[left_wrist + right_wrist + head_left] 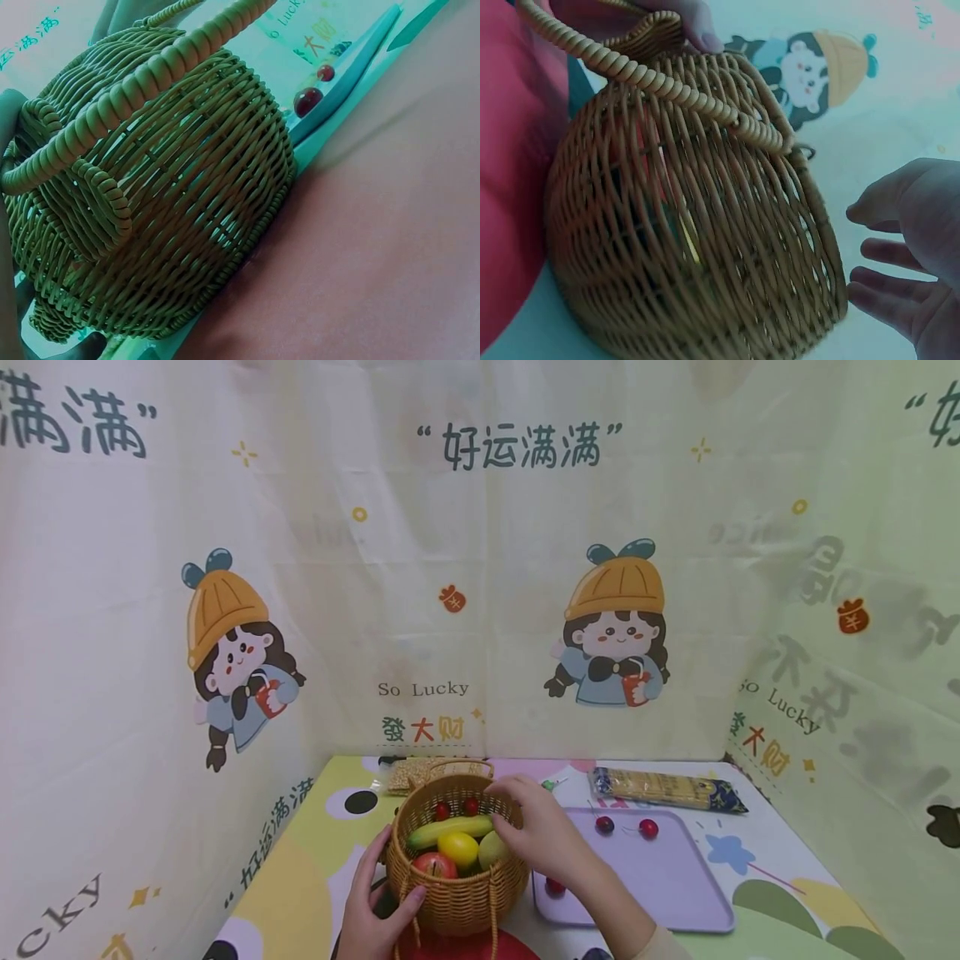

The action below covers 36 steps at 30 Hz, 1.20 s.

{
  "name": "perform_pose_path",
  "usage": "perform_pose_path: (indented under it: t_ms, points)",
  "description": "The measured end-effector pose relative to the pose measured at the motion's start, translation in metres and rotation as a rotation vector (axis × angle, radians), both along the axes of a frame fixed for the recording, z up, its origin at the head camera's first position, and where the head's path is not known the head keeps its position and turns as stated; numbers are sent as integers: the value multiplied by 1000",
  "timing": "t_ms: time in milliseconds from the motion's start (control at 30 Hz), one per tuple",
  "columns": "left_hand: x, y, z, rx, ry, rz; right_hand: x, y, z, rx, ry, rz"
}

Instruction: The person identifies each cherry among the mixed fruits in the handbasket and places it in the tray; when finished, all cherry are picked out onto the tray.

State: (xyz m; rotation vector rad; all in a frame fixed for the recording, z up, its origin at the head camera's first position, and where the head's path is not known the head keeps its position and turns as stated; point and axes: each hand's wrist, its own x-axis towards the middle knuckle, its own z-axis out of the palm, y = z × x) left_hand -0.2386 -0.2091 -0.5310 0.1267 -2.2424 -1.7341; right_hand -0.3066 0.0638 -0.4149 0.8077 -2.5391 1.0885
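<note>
Your left hand (378, 893) grips the wicker basket (465, 906) by its left side, thumb in front, so the basket stands just to the right of that hold. Inside lie a red fruit (433, 865), a cucumber (444, 833), a yellow fruit (457, 850) and a round green fruit (492, 852) (nearest your other hand). Your right hand (542, 825), fingers loose and gripping nothing visible, is at the right rim, the purple tray (652, 885) farther right.

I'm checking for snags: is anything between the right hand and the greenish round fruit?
Nothing visible: the right hand is at the open mouth of the basket, beside the greenish round fruit; the front handle hangs outside.
</note>
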Motion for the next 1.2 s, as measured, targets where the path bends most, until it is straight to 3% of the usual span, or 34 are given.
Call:
perform_pose_path:
  t_ms: [267, 467, 667, 900, 1200]
  points:
    - [-1, 1, 0, -14, 5, 0, -16, -26, 6, 160, -23, 135]
    - [0, 1, 1, -24, 15, 2, -30, -42, 5, 275, -43, 163]
    - [0, 1, 1, -33, 10, 3, -44, -55, -3, 431, -38, 136]
    - [0, 3, 2, -34, 2, 13, -58, -69, -15, 623, 38, 86]
    - [-2, 4, 1, -32, -15, 2, -68, -75, -29, 747, 23, 29]
